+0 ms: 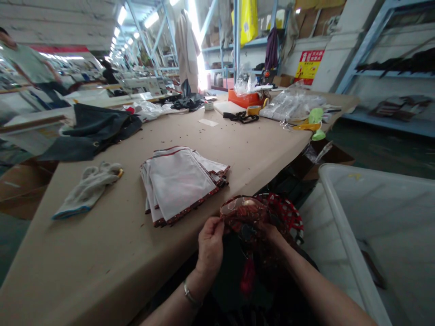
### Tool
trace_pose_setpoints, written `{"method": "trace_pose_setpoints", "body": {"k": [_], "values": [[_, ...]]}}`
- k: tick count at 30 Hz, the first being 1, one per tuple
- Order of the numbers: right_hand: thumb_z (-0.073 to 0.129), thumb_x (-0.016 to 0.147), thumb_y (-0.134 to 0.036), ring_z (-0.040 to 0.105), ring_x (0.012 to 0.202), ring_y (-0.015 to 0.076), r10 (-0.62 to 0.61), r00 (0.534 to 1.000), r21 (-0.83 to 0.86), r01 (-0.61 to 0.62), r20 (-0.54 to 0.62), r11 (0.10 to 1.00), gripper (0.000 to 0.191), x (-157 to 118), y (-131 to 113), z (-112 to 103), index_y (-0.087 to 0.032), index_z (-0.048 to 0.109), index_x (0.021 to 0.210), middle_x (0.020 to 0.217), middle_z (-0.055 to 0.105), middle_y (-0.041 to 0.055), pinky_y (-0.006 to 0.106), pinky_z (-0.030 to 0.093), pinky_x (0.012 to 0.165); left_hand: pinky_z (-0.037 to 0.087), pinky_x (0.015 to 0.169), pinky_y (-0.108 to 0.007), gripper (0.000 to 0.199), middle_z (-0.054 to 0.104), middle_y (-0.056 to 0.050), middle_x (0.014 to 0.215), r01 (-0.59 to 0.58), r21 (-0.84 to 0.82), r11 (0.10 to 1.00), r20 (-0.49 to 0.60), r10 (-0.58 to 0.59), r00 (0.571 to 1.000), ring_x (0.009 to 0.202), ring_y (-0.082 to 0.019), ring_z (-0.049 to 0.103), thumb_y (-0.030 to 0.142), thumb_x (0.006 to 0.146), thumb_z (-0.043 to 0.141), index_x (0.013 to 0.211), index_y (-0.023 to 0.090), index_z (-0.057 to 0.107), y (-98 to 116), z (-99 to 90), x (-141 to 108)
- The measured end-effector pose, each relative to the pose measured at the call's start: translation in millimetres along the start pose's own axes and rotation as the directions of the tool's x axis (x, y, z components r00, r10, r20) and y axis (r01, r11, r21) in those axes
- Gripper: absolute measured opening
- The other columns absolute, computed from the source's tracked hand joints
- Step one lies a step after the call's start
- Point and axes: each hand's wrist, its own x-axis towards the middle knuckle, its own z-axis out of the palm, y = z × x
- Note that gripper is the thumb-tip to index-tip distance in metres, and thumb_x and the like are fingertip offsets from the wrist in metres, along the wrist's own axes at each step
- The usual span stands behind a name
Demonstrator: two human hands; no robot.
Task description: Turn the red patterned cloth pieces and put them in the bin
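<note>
Just off the table's near edge, my left hand (210,242) pinches the edge of a reddish-brown patterned cloth (243,210) between thumb and fingers. My right hand (270,233) reaches into the same cloth, and its fingers are hidden in the folds. Behind the cloth shows a red basket (292,215) with an open lattice wall. On the table to the left lies a stack of white cloth pieces (183,181) with dark red patterned borders.
A grey-white work glove (90,188) with a blue cuff lies on the table (112,244). Dark fabric (98,127) is heaped at the far left. A large white bin (340,222) stands close on the right. Plastic bags (292,104) and an orange box (243,97) sit farther back. A person (30,68) stands far left.
</note>
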Motion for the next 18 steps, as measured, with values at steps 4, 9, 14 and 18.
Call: {"method": "trace_pose_setpoints", "body": {"k": [4, 9, 14, 18], "values": [[0.067, 0.068, -0.055, 0.052, 0.121, 0.03, -0.083, 0.995, -0.104, 0.078, -0.05, 0.992, 0.049, -6.5, 1.8, -16.2, -0.018, 0.07, 0.099, 0.114, 0.068, 0.0105, 0.045, 0.03, 0.109, 0.048, 0.066, -0.025, 0.011, 0.061, 0.001, 0.072, 0.016, 0.079, 0.997, -0.009, -0.016, 1.0, 0.069, -0.014, 0.056, 0.028, 0.081, 0.058, 0.08, 0.018, 0.063, -9.9, -15.4, -9.6], [0.075, 0.069, -0.047, 0.056, 0.119, 0.0265, -0.284, 0.834, 0.181, 0.223, 0.474, 0.958, 0.067, -10.8, -80.5, -11.0, -0.024, 0.055, 0.128, 0.13, 0.06, 0.0084, 0.043, 0.039, 0.104, 0.046, 0.065, -0.022, 0.013, 0.06, 0.0, 0.071, -0.342, 0.186, 0.921, 0.22, 0.3, 0.928, 0.067, -0.012, 0.053, 0.026, 0.087, 0.054, 0.082, 0.018, 0.063, 45.5, -12.1, 0.4], [0.081, 0.063, -0.037, 0.069, 0.082, 0.0203, -0.403, 0.886, 0.422, 0.283, 0.228, 0.861, 0.027, -26.2, -179.6, 4.8, -0.027, 0.071, 0.087, 0.085, 0.074, -0.0015, 0.037, 0.053, 0.085, 0.05, 0.066, -0.022, 0.017, 0.067, -0.002, 0.082, -0.612, 0.142, 0.778, 0.322, 0.548, 0.772, 0.071, -0.011, 0.058, 0.023, 0.092, 0.047, 0.092, 0.019, 0.064, 122.1, -6.0, 12.7], [0.053, 0.083, -0.057, 0.069, 0.08, 0.0196, -0.465, 0.871, 0.12, 0.484, -0.157, 0.867, 0.03, -40.7, -223.4, -31.7, -0.032, 0.07, 0.084, 0.086, 0.074, 0.0025, 0.036, 0.054, 0.073, 0.054, 0.068, -0.024, 0.018, 0.069, -0.005, 0.097, -0.61, 0.156, 0.777, 0.223, 0.574, 0.788, 0.086, -0.014, 0.063, 0.026, 0.091, 0.05, 0.102, 0.019, 0.062, 144.4, -49.4, 30.2]]}}
